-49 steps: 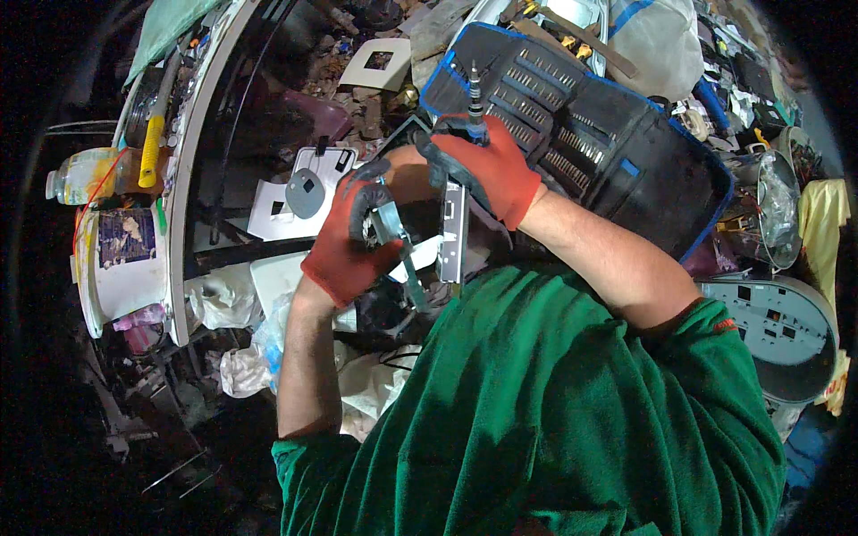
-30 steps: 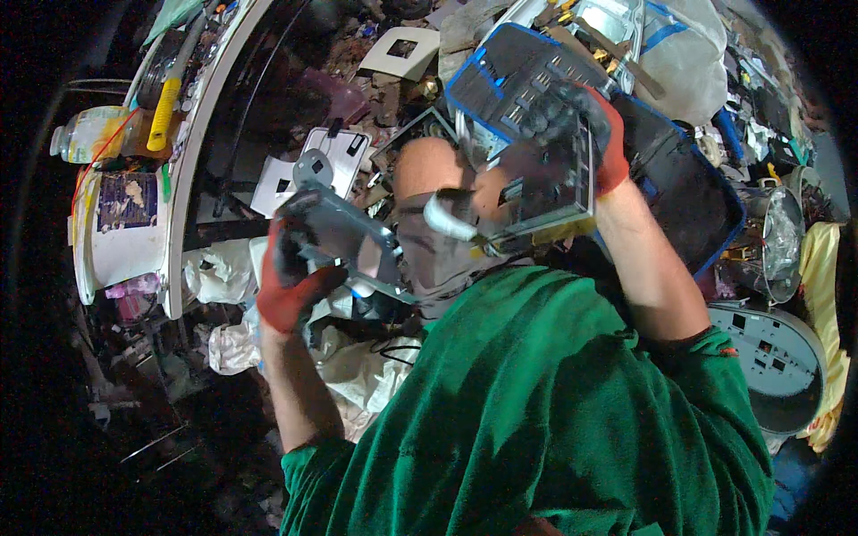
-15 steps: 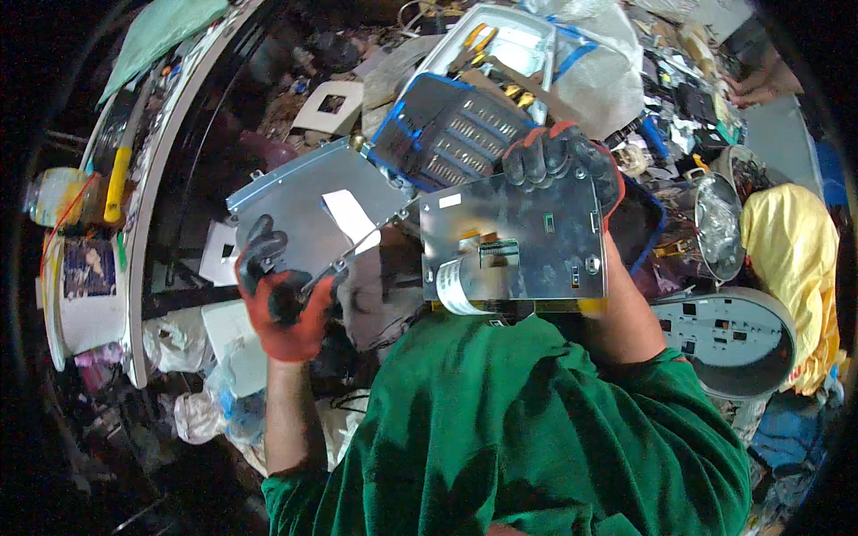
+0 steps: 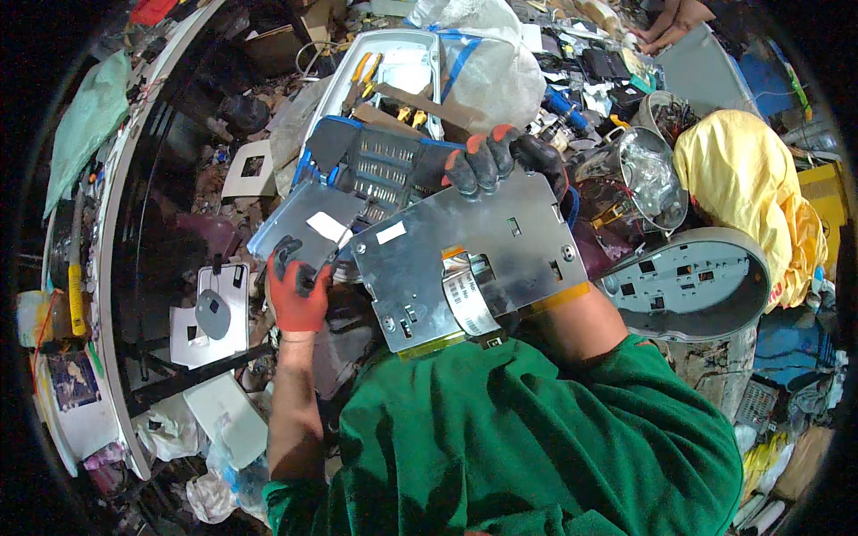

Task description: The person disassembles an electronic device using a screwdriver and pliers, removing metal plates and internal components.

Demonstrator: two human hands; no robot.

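Note:
My right hand (image 4: 494,159), in a red and black glove, grips the top edge of a large shiny metal plate (image 4: 487,250) held flat in front of my chest. A white ribbon cable (image 4: 465,295) and yellow tape run along the plate's lower edge. My left hand (image 4: 298,286), also gloved, holds the corner of a smaller grey metal panel (image 4: 304,219) with a white sticker, just left of the big plate. Under both lies an open blue-edged tool case (image 4: 380,161) with rows of bits.
A white oval appliance shell (image 4: 693,281) sits at the right beside a yellow cloth (image 4: 746,183) and a clear plastic jug (image 4: 648,179). Loose scrap, a white bag (image 4: 487,67) and pliers lie beyond. A dark shelf frame (image 4: 143,223) runs down the left.
The two metal pieces have come apart and been raised. The big plate now lies flatter and wider in my right hand. My left hand with the smaller panel has shifted left and lower.

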